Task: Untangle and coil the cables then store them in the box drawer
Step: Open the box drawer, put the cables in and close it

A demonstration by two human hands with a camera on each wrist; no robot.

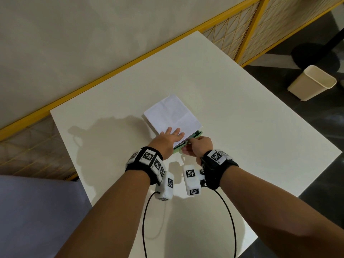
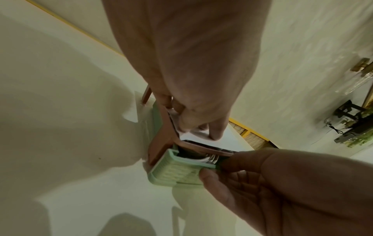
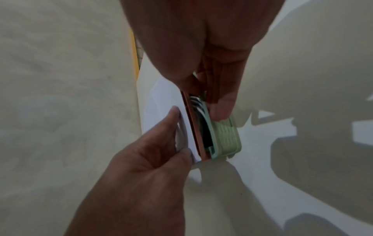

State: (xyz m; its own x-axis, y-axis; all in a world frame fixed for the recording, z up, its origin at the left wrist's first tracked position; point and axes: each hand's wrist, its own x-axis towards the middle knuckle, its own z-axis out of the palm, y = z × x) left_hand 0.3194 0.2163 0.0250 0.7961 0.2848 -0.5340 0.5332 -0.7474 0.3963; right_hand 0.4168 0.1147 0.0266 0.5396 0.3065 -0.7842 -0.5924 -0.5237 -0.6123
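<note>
1. Pressing flat on the paper-covered top of the box [image 1: 172, 116], the left hand [image 1: 170, 137] had its fingers straight and spread, gripping nothing, only holding the box down.
2. Right hand [image 1: 198, 147] sat at the box's near end, about 5 o'clock from the left hand, thumb and fingers pinching the pale green drawer [image 2: 177, 173] by its ribbed front.
3. Drawer stood only a little way out of the box. Through the gap the left and right wrist views showed coiled cables [image 2: 203, 157], dark with some pale or shiny strands, lying inside the drawer. No loose cable lay on the table [image 1: 242, 118] that I could see.
4. Judged step: storing, near the end of the task, cables already in. Whether the drawer was being drawn out or pushed home I could not tell.
5. If closing, the next move called for a straight push toward 11 o'clock along the box's length, left hand bracing so the box would not slide, and strands kept below the box's reddish-brown rim [image 3: 194, 126] so none got caught.
6. Edges and room: box sat near mid-table, well apart from every table edge. Far edge lay at 12 o'clock by the yellow rail [image 1: 119, 68], right edge at 3 o'clock, a bin [image 1: 312, 82] on the floor beyond it. Open tabletop all round for either hand.
</note>
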